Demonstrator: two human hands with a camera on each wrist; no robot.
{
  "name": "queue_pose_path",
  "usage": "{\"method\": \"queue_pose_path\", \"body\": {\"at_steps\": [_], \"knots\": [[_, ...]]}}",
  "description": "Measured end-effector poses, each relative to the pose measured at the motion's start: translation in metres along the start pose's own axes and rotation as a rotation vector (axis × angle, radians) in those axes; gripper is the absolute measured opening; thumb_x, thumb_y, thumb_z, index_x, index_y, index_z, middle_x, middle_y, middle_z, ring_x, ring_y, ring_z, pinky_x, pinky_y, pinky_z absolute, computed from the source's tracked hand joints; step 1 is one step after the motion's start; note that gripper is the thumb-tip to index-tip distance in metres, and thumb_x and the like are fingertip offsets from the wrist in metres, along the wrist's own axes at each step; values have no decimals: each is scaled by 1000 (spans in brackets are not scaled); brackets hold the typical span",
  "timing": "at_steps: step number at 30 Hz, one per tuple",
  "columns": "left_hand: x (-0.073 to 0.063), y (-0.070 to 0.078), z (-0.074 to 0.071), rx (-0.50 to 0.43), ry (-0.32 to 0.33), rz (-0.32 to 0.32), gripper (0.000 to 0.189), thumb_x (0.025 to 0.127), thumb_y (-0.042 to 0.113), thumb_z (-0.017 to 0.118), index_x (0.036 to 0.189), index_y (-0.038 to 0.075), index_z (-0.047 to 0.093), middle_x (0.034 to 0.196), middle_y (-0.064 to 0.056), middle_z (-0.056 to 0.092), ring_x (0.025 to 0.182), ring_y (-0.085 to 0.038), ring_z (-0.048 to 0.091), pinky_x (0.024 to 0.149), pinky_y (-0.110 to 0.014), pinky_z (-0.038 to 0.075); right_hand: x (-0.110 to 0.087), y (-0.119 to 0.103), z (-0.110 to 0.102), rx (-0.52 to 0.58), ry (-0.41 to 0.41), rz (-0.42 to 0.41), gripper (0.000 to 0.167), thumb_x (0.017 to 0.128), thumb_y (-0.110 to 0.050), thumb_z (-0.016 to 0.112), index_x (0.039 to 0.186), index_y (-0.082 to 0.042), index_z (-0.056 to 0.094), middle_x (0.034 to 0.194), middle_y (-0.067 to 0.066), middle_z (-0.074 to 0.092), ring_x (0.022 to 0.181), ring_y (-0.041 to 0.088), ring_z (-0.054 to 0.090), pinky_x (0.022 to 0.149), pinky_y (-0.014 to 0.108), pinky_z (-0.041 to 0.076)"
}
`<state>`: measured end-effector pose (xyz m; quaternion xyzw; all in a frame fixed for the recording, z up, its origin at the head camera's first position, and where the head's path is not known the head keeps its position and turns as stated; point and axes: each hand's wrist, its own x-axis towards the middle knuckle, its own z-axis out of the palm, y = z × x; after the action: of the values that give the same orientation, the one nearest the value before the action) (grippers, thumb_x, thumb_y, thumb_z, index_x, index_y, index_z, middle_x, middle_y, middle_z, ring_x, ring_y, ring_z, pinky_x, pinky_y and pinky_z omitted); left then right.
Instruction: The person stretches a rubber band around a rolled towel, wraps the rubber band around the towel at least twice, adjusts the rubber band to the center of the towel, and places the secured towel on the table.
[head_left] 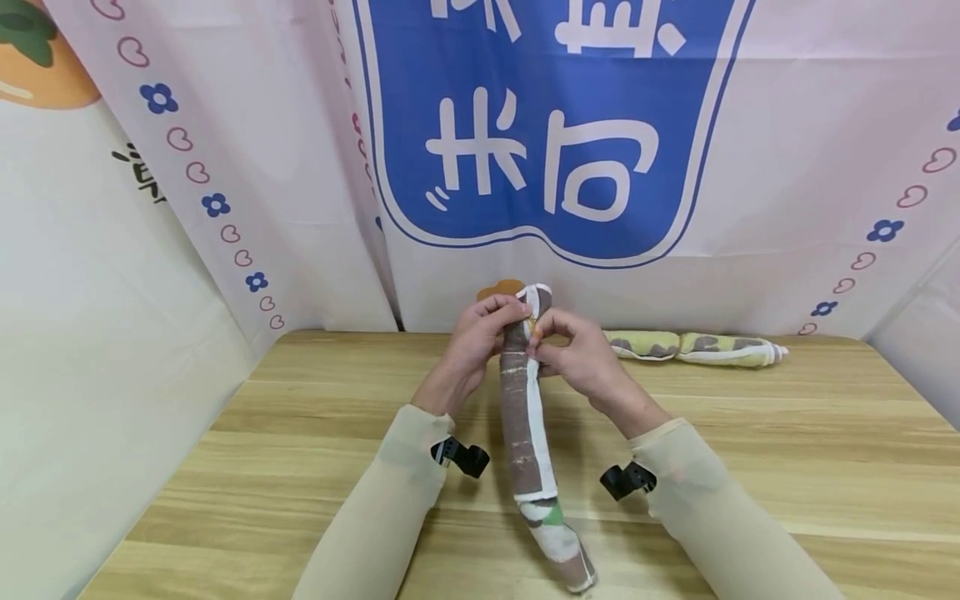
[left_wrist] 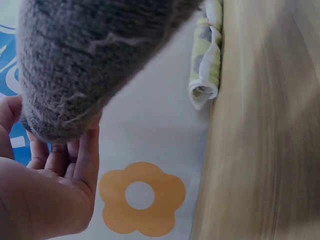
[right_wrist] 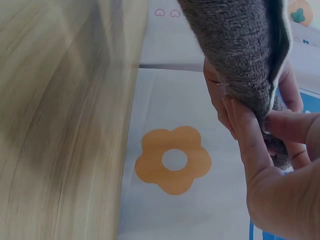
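A rolled-up towel (head_left: 522, 417), grey-brown with a white edge, is held lengthwise over the table, its lower end patterned in white, green and brown. My left hand (head_left: 477, 337) grips the roll near its far end from the left. From the right, my right hand (head_left: 576, 346) pinches the same part, with a small yellow-orange strip showing by its fingertips. In the left wrist view the grey towel (left_wrist: 85, 65) covers part of the left fingers. The right wrist view shows the right thumb and fingers closed around the narrowed towel (right_wrist: 245, 60).
A second rolled towel (head_left: 720, 350), yellow with grey patches and drawn in at its middle, lies along the back right of the wooden table (head_left: 300, 467). Behind the table's back edge hangs a printed cloth (head_left: 787, 250) with a blue sign.
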<state>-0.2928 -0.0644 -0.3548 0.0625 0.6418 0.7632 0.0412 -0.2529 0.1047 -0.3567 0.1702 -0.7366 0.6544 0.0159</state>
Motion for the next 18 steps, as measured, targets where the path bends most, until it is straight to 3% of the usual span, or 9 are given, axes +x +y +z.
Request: {"method": "queue_pose_path", "body": {"at_steps": [4, 8, 13, 16, 18], "knots": [[-1, 3, 1, 9, -3, -3, 11, 94, 17, 78, 86, 15, 71, 97, 0, 65, 83, -12, 60, 68, -25, 51, -1, 0, 3, -22, 5, -31, 14, 95, 17, 58, 88, 5, 64, 94, 14, 64, 81, 20, 70, 68, 35, 64], [-2, 4, 1, -8, 23, -3, 14, 92, 12, 78, 84, 15, 68, 93, 2, 63, 80, -11, 58, 64, -24, 49, -2, -2, 3, -100, 2, -26, 17, 96, 15, 59, 90, 2, 67, 100, 15, 65, 87, 24, 73, 71, 36, 64], [-3, 5, 2, -14, 126, 76, 22, 87, 3, 82, 82, 15, 64, 83, 3, 61, 73, -10, 54, 59, -22, 44, -4, -8, 3, -336, 14, -51, 3, 99, -6, 69, 101, -3, 69, 115, 15, 64, 106, 31, 70, 84, 42, 60], [-4, 5, 3, 16, 151, 122, 24, 87, 3, 84, 83, 14, 64, 80, 2, 62, 73, -11, 55, 60, -22, 45, -7, -14, 8, -513, 49, -55, 25, 96, -26, 78, 103, -5, 67, 113, 12, 60, 101, 29, 66, 81, 42, 58], [-6, 5, 4, 42, 146, 149, 25, 87, 3, 86, 83, 13, 64, 80, 1, 62, 74, -12, 56, 61, -22, 47, -9, -17, 12, -616, 84, -50, 36, 92, -36, 84, 101, -6, 65, 105, 11, 61, 89, 26, 65, 71, 40, 56]]}}
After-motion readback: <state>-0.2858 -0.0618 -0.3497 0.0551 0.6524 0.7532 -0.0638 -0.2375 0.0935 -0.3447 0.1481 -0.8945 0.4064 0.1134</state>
